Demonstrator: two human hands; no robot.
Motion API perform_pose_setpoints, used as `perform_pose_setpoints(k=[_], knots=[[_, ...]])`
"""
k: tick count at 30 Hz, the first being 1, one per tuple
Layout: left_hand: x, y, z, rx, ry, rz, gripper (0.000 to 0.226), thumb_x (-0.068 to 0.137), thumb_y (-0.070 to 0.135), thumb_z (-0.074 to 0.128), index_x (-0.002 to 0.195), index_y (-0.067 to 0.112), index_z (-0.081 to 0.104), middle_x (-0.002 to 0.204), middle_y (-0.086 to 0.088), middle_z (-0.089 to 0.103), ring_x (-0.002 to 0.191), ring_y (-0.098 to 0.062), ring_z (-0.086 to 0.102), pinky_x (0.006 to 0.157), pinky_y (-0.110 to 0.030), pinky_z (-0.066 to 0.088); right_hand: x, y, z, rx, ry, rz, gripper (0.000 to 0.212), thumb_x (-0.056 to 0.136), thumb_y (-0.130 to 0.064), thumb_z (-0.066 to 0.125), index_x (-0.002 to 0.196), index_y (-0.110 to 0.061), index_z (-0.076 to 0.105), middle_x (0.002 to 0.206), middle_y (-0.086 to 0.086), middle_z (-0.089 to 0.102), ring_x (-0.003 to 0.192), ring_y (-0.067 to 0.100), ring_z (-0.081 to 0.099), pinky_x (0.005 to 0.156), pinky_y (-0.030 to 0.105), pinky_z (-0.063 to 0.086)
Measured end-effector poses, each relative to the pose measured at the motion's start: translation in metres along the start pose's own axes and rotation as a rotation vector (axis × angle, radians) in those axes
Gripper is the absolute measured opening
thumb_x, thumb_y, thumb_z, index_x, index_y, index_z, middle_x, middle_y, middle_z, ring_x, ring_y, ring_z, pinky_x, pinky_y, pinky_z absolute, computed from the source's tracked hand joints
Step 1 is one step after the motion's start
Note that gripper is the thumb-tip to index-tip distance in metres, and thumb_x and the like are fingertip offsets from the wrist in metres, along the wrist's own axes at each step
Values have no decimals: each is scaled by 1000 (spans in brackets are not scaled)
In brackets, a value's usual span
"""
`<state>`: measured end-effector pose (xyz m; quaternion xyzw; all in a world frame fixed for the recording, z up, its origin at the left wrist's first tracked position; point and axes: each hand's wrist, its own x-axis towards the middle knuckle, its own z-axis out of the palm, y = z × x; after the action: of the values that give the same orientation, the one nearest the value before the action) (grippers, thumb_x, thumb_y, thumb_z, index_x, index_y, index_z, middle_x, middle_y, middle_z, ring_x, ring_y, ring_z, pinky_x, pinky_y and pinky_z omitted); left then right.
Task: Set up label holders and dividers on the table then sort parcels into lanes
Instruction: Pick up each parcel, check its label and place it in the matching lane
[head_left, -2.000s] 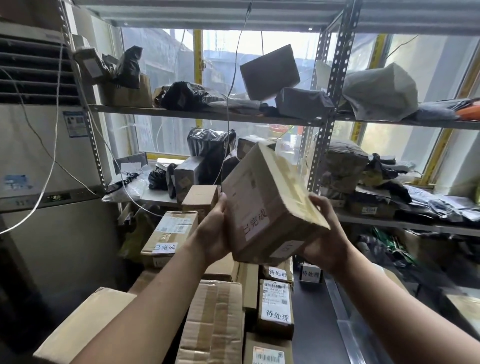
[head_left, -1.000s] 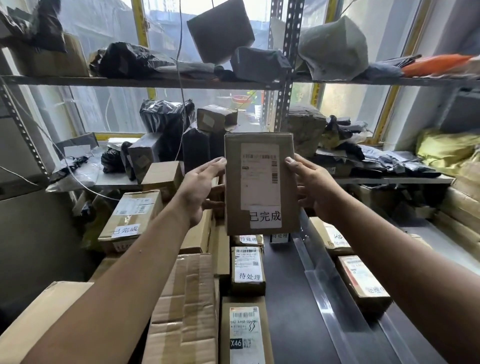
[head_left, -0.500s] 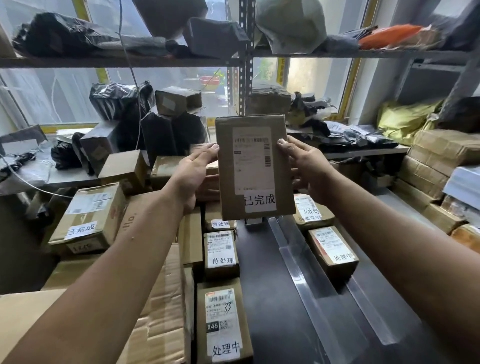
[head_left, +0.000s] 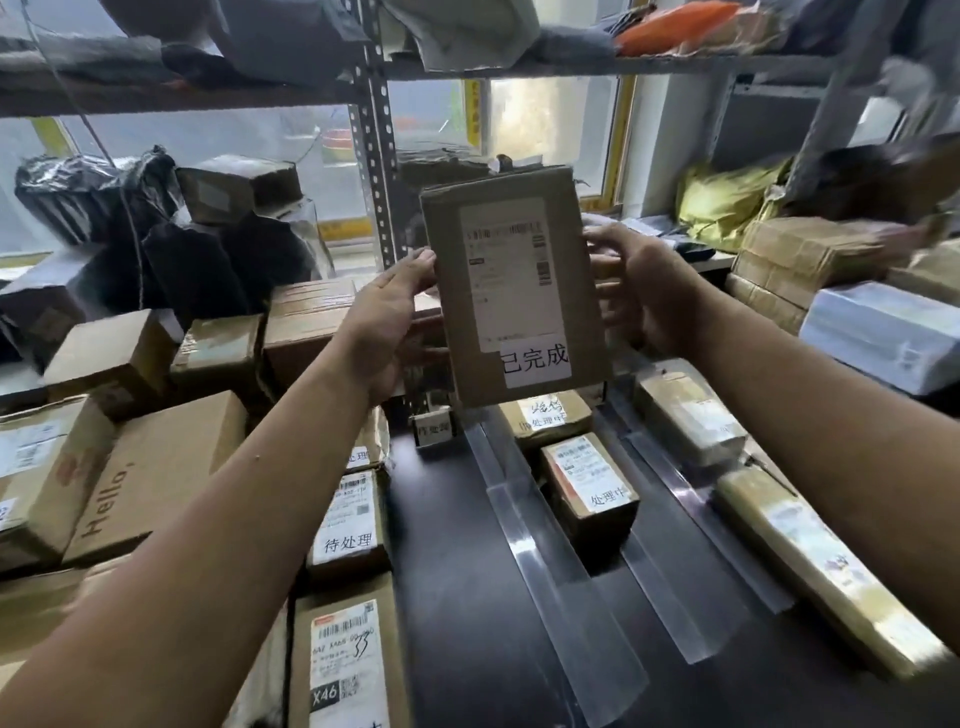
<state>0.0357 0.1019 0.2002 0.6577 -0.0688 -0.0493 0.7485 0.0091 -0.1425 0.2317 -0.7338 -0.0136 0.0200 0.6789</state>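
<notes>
The left hand (head_left: 395, 322) and right hand (head_left: 644, 291) clasp the parcel (head_left: 514, 291) by its long edges, thumbs at the front and fingers curled behind. The parcel is held upright, slightly tilted, in the air over the far end of the table (head_left: 457, 571), with its face toward the camera. It is a flat brown cardboard box. On it are a white shipping label with barcodes and, at the lower right, a white sticker reading 已完成. Just below it a small label holder (head_left: 434, 428) stands on the dark tabletop. Clear dividers (head_left: 550, 545) run lengthwise, and between two of them lies a box (head_left: 587, 483) marked 处理中.
</notes>
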Motion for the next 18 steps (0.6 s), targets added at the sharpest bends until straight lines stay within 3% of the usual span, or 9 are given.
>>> perform_pose_setpoints(k=[3,7,11,13,15,18], knots=[[21,-13,42,17,-23,-42,37,102,46,45,122,25,67,111,1,74,102,-29,70,85,-53,56,7,11,-48,40,4,27,40,102,-41,38,84,-26,69,69,-12,68,51,3,60,41,20,41],[53,-35,111,66,-37,-45,36,103,45,40,109,28,71,100,6,75,95,-20,66,88,-48,52,26,32,-114,28,57,43,39,102,-42,38,86,-27,70,69,-13,69,54,5,61,54,24,43],[91,-63,180,77,9,-119,39,102,47,43,124,26,66,125,-3,67,107,-28,66,65,-39,59,47,57,-181,42,111,63,36,102,-40,39,100,-33,74,81,-7,67,58,9,56,56,26,39],[110,-77,211,66,25,-150,40,102,47,43,127,24,64,127,-6,66,107,-30,66,66,-43,61,59,67,-211,31,133,69,36,102,-40,38,110,-35,73,82,-10,69,60,8,55,55,25,40],[125,-95,237,58,54,-189,40,103,46,41,125,22,64,122,-7,69,103,-28,66,78,-47,59,73,81,-235,14,156,86,36,103,-39,39,117,-34,71,85,-12,71,63,7,59,53,23,43],[138,-129,261,28,82,-264,43,105,44,37,121,19,67,100,-1,73,95,-25,64,77,-43,55,91,113,-259,3,163,136,35,102,-39,44,128,-31,65,107,-5,71,76,11,61,50,20,47]])
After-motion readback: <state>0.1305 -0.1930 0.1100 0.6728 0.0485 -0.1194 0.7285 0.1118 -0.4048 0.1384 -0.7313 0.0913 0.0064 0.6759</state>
